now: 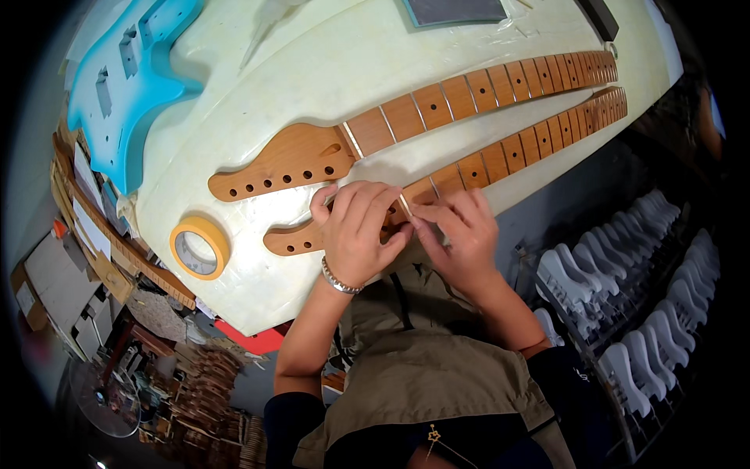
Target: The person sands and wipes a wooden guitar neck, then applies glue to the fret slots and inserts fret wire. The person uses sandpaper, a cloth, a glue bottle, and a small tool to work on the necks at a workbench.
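On the pale worktable lie two brown guitar necks with dotted fretboards, side by side. My left hand (359, 228), a metal bracelet at its wrist, curls over the headstock of the nearer guitar neck (515, 152); its fingers and thumb lie at the neck's two edges. Across that neck sits a thin whitish nut (404, 205). Thumb and forefinger of my right hand (461, 236) are pinched at the nut's near end. My fingers hide part of the headstock. The farther guitar neck (437, 104), with a row of tuner holes, is untouched.
Left of the necks is a roll of yellow tape (217, 236). A blue-and-white guitar body (141, 86) rests at the far left. A dark flat pad (457, 9) lies at the far edge. White headstock-shaped pieces (629, 367) stand in racks at the right.
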`<state>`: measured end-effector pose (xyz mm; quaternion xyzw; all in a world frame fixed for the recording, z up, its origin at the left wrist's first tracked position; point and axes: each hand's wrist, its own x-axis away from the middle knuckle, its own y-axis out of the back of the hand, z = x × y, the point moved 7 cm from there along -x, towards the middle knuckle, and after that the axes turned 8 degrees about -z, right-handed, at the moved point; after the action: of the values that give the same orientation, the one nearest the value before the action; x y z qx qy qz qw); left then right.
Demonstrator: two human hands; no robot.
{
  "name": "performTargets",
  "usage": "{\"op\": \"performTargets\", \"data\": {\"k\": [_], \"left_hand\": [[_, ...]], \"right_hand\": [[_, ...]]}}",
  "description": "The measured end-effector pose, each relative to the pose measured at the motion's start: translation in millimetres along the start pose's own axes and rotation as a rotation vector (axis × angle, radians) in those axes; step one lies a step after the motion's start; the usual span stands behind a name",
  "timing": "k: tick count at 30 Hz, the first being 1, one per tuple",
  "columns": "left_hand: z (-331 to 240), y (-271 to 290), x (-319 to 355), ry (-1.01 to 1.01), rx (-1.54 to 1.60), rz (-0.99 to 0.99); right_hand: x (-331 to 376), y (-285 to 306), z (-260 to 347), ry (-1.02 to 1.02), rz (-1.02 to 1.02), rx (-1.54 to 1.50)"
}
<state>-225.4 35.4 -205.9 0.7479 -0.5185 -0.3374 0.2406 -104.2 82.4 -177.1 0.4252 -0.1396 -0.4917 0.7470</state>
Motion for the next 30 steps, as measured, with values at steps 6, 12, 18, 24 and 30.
{"op": "performTargets", "data": {"k": [6, 12, 18, 24, 30], "left_hand": [[-1, 1, 0, -0.007, 0.021, -0.039], [0, 7, -4, 0.018, 0.020, 0.033], [45, 35, -12, 0.237, 0.054, -0.197], [42, 15, -23, 0.457, -0.164, -0.178], [39, 6, -26, 0.504, -0.238, -0.188]], "right_hand": [[-29, -13, -10, -0.021, 0.184, -0.059], [-31, -26, -12, -0.086, 0.305, -0.025], [-43, -17, -12, -0.028, 0.239, -0.171], [-76, -24, -5, 0.148, -0.053, 0.003], [-76, -50, -11, 0.153, 0.008, 0.027]]}}
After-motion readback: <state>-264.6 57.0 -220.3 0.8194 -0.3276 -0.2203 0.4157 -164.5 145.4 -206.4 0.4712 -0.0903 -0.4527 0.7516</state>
